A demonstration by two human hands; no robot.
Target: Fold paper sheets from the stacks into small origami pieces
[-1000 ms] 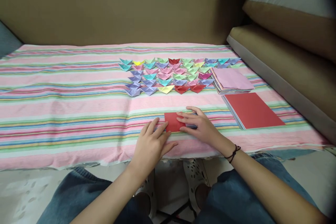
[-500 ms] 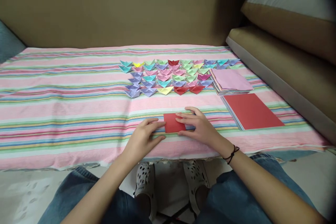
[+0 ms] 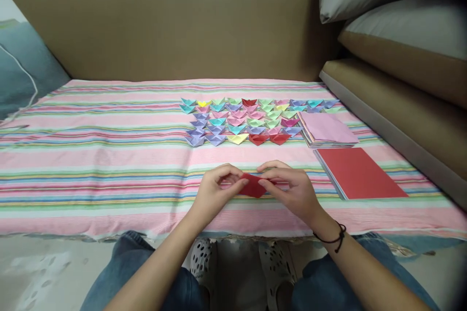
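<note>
A small red piece of folded paper (image 3: 252, 186) is held up between both hands, just over the striped cloth. My left hand (image 3: 219, 188) pinches its left edge between thumb and fingers. On the opposite edge, my right hand (image 3: 292, 187) grips it the same way, a dark cord round that wrist. Beyond the hands stand rows of small folded paper boats (image 3: 237, 129) in purple, teal, green, pink, yellow and red. Part of the red paper is hidden behind the fingertips.
To the right lie a stack of large sheets with a red one on top (image 3: 361, 173) and a stack topped by a pink sheet (image 3: 328, 126). Cushions (image 3: 404, 34) rise at the right. A brown backrest (image 3: 175, 34) stands behind the striped cloth (image 3: 91, 155).
The red paper lay flat on the cloth under my fingers; now both hands have it lifted and tilted, pinched at its sides. The view has tipped upward, showing more wall.
</note>
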